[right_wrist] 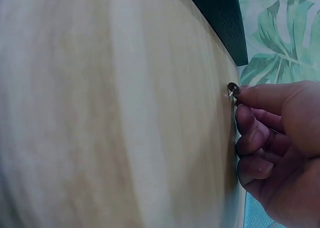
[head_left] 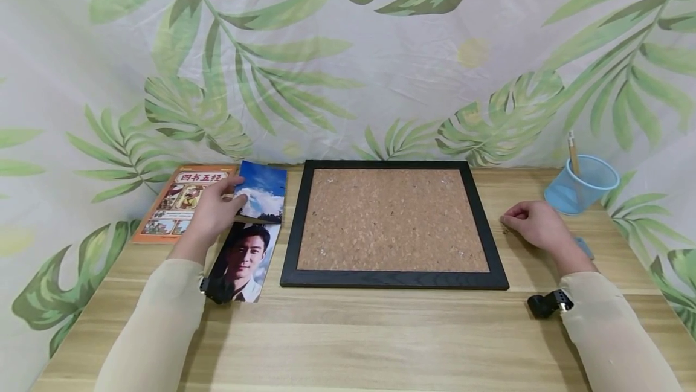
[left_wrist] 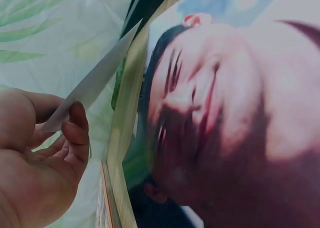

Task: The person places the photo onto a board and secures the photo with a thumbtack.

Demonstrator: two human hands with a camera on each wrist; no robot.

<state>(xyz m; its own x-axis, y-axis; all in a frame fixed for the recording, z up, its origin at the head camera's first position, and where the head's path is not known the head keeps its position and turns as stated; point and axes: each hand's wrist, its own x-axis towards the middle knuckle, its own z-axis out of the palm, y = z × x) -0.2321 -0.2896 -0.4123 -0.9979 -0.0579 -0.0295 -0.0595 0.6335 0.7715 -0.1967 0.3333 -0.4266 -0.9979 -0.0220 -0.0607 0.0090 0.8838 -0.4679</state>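
My left hand (head_left: 214, 208) pinches a photo of blue sky and clouds (head_left: 263, 189) by its left edge. Seen from the left wrist, the photo (left_wrist: 97, 78) tilts up between thumb and fingers, its pale back showing. Just nearer lies a portrait photo (head_left: 247, 259), flat on the table. Over on the right, my right hand (head_left: 535, 226) is low at the tabletop with curled fingers. In the right wrist view its thumb and index fingertips pinch a small metal thumbtack (right_wrist: 233, 88); the fingertips partly hide it. Between the hands lies a black-framed cork board (head_left: 391, 223).
An orange booklet (head_left: 163, 217) lies at the left, partly under my left hand. At the back right stands a light-blue mesh pen cup (head_left: 579, 189) holding a pencil (head_left: 573, 153). A small grey-blue item (head_left: 585, 248) shows beside my right wrist. Leaf-patterned cloth (head_left: 402, 78) hangs behind the table.
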